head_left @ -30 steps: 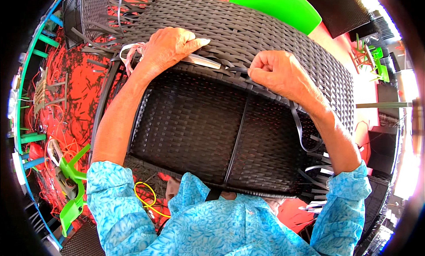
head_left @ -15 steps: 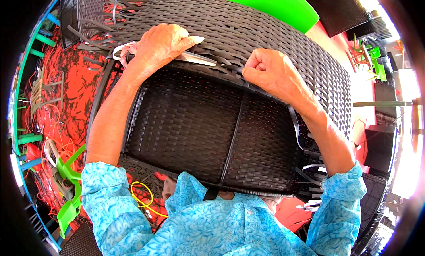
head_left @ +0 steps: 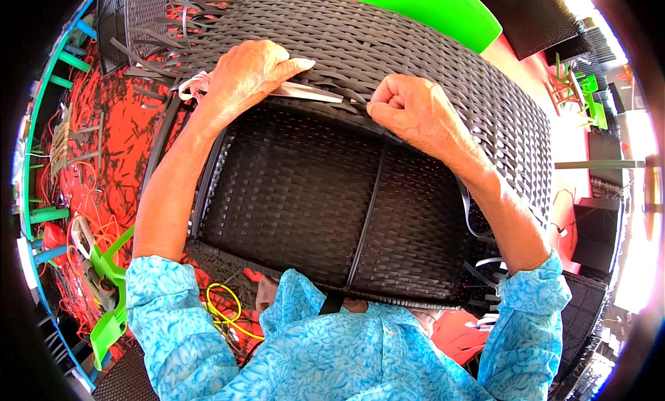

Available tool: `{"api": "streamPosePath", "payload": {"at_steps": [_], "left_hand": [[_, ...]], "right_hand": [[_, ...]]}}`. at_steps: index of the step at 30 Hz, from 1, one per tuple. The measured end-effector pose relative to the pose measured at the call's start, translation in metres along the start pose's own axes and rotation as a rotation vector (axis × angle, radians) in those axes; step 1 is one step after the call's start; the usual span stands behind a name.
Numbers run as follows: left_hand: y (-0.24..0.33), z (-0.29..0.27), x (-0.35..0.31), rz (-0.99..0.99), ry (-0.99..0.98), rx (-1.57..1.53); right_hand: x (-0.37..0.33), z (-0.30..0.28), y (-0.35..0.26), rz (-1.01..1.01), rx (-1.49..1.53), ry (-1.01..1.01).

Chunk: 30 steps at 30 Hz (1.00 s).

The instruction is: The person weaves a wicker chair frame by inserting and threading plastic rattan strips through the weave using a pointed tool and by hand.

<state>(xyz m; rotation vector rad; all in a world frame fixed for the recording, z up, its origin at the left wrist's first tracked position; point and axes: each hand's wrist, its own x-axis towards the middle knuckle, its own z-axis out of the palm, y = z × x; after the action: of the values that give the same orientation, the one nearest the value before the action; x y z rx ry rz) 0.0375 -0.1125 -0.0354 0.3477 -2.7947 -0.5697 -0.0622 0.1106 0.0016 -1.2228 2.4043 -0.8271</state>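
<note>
A large dark brown woven piece of furniture [head_left: 291, 186] lies before me, with a recessed panel split by a thin ridge. Along its far edge, my left hand [head_left: 251, 72] is closed around scissors [head_left: 308, 92], the blades pointing right and lying against the weave. Pale pink cloth [head_left: 195, 86] shows by the wrist, on what looks like the handle end. To the right, my right hand [head_left: 409, 110] is closed at the same edge, just beyond the blade tips. Its fingers seem to pinch a dark strip of the weave, mostly hidden under them.
Loose strip ends [head_left: 156, 51] stick out at the far left, and others [head_left: 485, 276] at the near right. Behind stands a bright green curved panel [head_left: 436, 13]. Cut scraps litter the red floor [head_left: 118, 144]. A green plastic piece [head_left: 109, 325] and a yellow cord [head_left: 225, 307] lie at lower left.
My right hand has moved slightly left along the edge, closer to the scissor tips. The left hand with the scissors has barely shifted.
</note>
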Motion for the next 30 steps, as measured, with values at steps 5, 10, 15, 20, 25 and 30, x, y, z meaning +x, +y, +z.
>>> {"api": "streamPosePath", "payload": {"at_steps": [5,10,15,20,25,30], "left_hand": [[-0.004,-0.005,0.000,-0.028,-0.054,0.004],[0.001,-0.004,-0.001,0.002,0.015,0.054],[-0.005,-0.002,-0.005,0.000,0.017,0.054],[-0.002,-0.013,-0.007,-0.040,-0.079,0.051],[-0.010,-0.012,-0.007,0.014,-0.171,-0.144],[-0.011,-0.014,-0.008,0.015,-0.177,-0.151]], "right_hand": [[-0.006,0.006,-0.002,-0.123,-0.051,0.099],[-0.005,0.010,0.006,-0.045,0.033,0.149],[-0.010,0.007,0.009,-0.001,0.113,0.140],[-0.015,0.003,0.007,0.024,0.143,0.150],[-0.021,0.010,0.012,-0.016,0.234,0.194],[-0.026,0.013,0.012,-0.031,0.290,0.224]]}}
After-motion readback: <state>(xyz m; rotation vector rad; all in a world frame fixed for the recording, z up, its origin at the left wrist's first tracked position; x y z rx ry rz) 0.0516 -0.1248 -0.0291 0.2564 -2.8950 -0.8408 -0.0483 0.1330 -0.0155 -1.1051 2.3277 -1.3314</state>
